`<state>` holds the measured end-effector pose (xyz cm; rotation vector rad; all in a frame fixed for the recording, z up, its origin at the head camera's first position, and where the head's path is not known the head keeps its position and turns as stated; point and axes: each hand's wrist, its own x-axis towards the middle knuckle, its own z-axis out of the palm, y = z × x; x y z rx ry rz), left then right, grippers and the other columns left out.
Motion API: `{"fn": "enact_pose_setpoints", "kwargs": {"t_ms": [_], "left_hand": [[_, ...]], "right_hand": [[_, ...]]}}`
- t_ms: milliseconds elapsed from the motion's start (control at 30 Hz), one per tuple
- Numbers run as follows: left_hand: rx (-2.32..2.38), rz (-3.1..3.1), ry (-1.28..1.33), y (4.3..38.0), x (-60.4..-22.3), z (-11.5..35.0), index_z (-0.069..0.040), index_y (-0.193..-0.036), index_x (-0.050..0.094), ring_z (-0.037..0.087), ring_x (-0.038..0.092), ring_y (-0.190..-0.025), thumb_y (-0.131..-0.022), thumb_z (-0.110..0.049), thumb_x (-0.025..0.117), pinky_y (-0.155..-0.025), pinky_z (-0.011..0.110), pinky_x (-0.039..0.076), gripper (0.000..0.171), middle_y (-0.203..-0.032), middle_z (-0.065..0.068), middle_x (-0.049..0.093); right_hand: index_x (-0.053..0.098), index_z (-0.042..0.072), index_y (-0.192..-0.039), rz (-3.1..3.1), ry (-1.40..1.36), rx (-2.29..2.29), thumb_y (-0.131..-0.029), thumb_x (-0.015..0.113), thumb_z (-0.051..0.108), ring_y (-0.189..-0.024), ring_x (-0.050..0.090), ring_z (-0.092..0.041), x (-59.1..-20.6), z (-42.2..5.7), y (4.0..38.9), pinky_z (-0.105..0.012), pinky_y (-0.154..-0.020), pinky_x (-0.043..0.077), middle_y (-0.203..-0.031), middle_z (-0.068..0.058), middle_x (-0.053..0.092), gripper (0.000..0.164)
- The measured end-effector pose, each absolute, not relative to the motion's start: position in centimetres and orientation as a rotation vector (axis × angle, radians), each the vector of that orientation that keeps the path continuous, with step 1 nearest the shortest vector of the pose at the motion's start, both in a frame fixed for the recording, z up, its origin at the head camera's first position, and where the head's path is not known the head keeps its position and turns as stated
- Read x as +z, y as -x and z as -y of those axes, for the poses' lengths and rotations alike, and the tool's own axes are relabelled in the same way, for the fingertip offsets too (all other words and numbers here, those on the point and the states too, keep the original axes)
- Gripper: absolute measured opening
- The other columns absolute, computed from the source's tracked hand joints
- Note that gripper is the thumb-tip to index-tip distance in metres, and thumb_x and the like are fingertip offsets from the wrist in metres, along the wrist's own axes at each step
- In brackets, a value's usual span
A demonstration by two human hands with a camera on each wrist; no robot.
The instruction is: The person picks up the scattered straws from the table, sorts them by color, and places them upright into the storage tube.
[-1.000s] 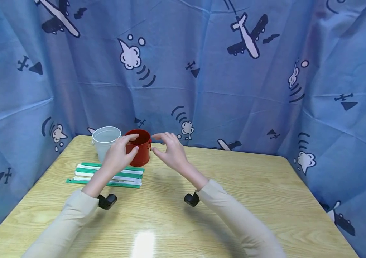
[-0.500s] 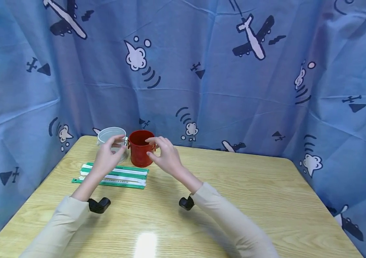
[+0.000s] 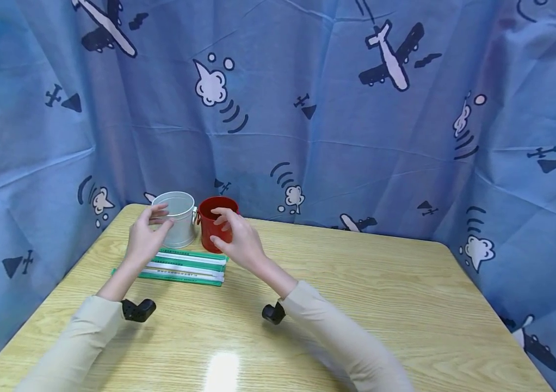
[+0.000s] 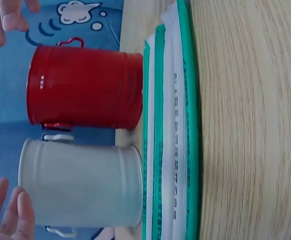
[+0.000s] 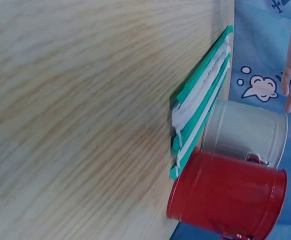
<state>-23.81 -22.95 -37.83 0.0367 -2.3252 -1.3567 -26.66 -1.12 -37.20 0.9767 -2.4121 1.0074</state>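
A white pail [image 3: 180, 231] and a red pail [image 3: 209, 231], both with small side handles, stand upright side by side at the back left of the table. My left hand [image 3: 143, 237] is raised with its fingers apart, overlapping the white pail's left side in the head view. In the left wrist view its fingers [image 4: 24, 212] are close by that pail's rim. My right hand [image 3: 240, 239], fingers loosely bent, is in front of the red pail's right side. Neither hand holds anything. Long, slim green-and-white wrapped packets [image 3: 185, 267] with printed lettering lie in a row before the pails.
The wood-grain table [image 3: 356, 305] stretches away to the right. A blue curtain [image 3: 337, 120] printed with planes and clouds hangs behind the table and at both sides. Black wrist cameras [image 3: 139, 310] sit under both forearms.
Both hands have shifted left: the left hand from before the red pail to the white pail, the right from beside the red pail to its front. The head view has turned slightly left.
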Motion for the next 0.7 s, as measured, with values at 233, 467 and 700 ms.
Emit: {"fn": "enact_pose_setpoints", "kwargs": {"t_ms": [233,467,700], "left_hand": [[-1.371,2.390,-0.182,24.1,-37.1,24.4,-0.005,-0.136,0.050,0.035,0.057,-0.111,-0.097,-0.024,0.053,-0.076,0.021,0.042,0.044,-0.127,0.021,0.059],[-1.454,2.404,-0.241,24.5,-36.7,25.9,-0.003,-0.142,0.041,0.040,0.047,-0.123,-0.098,-0.032,0.050,-0.093,0.045,0.044,0.053,-0.137,0.024,0.049],[-1.466,2.466,-0.228,25.0,-36.9,26.8,-0.002,-0.147,0.031,0.044,0.041,-0.130,-0.097,-0.039,0.049,-0.102,0.056,0.039,0.065,-0.145,0.027,0.039]], "right_hand": [[0.040,0.012,-0.137,2.520,-1.022,1.087,-0.082,0.075,0.011,-0.097,0.062,-0.019,-37.2,2.0,26.9,-0.033,-0.082,0.058,-0.116,-0.008,0.063,0.065],[0.039,0.011,-0.137,2.553,-1.080,1.144,-0.082,0.075,0.008,-0.098,0.062,-0.020,-37.2,2.4,27.1,-0.026,-0.083,0.056,-0.115,-0.011,0.063,0.066],[0.043,0.008,-0.134,2.591,-1.156,1.197,-0.080,0.076,0.006,-0.098,0.062,-0.022,-37.7,3.0,27.2,-0.028,-0.084,0.057,-0.117,-0.013,0.063,0.063]]}}
